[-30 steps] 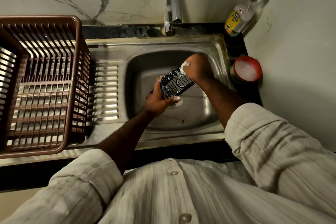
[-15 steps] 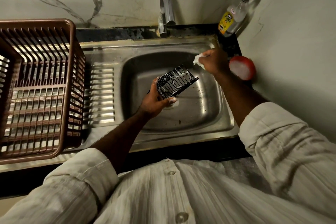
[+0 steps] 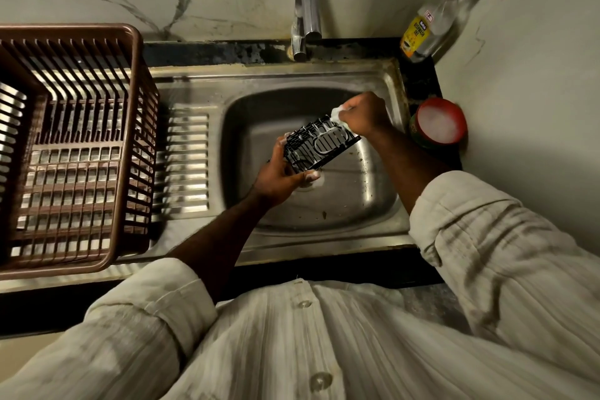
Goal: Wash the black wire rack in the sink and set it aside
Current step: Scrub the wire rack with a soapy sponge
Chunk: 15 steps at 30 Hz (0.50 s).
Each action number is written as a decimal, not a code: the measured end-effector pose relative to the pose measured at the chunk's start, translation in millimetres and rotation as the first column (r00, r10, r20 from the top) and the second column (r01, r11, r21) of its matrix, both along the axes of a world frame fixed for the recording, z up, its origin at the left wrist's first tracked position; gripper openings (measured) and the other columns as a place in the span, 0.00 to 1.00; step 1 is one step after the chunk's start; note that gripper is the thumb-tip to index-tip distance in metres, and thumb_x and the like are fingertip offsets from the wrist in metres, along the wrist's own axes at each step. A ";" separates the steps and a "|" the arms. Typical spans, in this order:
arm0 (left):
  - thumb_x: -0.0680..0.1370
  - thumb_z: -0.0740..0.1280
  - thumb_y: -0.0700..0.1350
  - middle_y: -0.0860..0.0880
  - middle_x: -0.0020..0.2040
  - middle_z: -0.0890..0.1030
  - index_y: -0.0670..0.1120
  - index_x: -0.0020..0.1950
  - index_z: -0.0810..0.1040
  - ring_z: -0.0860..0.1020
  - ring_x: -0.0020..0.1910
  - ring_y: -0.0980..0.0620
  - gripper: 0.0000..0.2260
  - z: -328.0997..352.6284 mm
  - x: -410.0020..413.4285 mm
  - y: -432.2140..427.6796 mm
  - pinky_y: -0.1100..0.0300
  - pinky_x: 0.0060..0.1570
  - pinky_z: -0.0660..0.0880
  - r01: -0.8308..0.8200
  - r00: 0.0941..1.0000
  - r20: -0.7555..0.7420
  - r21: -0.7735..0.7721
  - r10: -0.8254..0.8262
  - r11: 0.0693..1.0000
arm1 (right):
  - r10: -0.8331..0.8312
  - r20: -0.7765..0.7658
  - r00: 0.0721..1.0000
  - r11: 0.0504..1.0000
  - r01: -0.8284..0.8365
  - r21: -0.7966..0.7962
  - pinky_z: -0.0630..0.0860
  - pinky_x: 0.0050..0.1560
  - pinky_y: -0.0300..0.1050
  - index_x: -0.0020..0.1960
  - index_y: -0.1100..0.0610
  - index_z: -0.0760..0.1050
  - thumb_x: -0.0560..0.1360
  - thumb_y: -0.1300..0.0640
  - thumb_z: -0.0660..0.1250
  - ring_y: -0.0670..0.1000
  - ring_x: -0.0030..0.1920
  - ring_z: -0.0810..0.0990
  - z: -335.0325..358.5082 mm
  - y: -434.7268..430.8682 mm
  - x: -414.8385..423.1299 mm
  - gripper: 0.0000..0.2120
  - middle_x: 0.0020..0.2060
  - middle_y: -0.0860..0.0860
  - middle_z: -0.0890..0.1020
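Head view. Sink (image 3: pixel 276 83): steel basin. Black wire rack (image 3: pixel 319 144): held tilted over the drain. Left hand (image 3: pixel 279 178): curled round the rack's near edge; best braced firmly. Right hand (image 3: pixel 365 115): clenching soapy scrubber (image 3: pixel 337 113) against the far corner; advise strokes along each wire.

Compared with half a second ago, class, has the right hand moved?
Yes. The right hand, gripping a white scrub pad, has moved left, away from the red tub, and the pad now touches the black wire rack.
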<state>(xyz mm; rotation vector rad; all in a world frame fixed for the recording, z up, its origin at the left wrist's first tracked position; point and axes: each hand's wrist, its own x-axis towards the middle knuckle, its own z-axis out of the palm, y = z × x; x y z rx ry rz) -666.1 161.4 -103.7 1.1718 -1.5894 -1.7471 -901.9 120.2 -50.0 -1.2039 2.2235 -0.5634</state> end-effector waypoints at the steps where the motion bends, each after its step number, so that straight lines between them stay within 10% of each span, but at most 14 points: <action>1: 0.65 0.82 0.53 0.57 0.64 0.78 0.60 0.71 0.63 0.79 0.63 0.55 0.41 -0.8 0.8 0.4 0.51 0.62 0.78 -0.009 1.000 -0.021 0.004 0.009 1.000 | -0.002 0.013 1.000 1.000 0.002 0.004 0.77 0.47 0.38 0.52 0.58 0.86 0.69 0.52 0.78 0.48 0.47 0.84 -1.2 0.9 -1.6 0.15 0.48 0.53 0.87; 8: 0.65 0.83 0.53 0.49 0.68 0.78 0.52 0.77 0.60 0.78 0.66 0.46 0.47 -4.3 11.3 1.4 0.37 0.65 0.74 -0.043 0.999 0.002 0.092 0.043 0.995 | 0.013 0.146 0.989 0.999 -0.019 0.044 0.75 0.29 0.32 0.47 0.58 0.85 0.70 0.56 0.77 0.36 0.25 0.77 -3.6 21.2 -12.8 0.08 0.30 0.46 0.81; 15: 0.68 0.81 0.45 0.48 0.58 0.82 0.53 0.77 0.63 0.82 0.47 0.60 0.42 15.7 11.7 -2.8 0.51 0.59 0.79 0.003 0.986 0.169 0.033 -0.009 0.999 | -0.026 0.269 0.963 1.000 0.025 0.008 0.77 0.44 0.40 0.51 0.58 0.85 0.74 0.63 0.70 0.43 0.38 0.81 -11.3 31.2 -5.4 0.08 0.39 0.48 0.84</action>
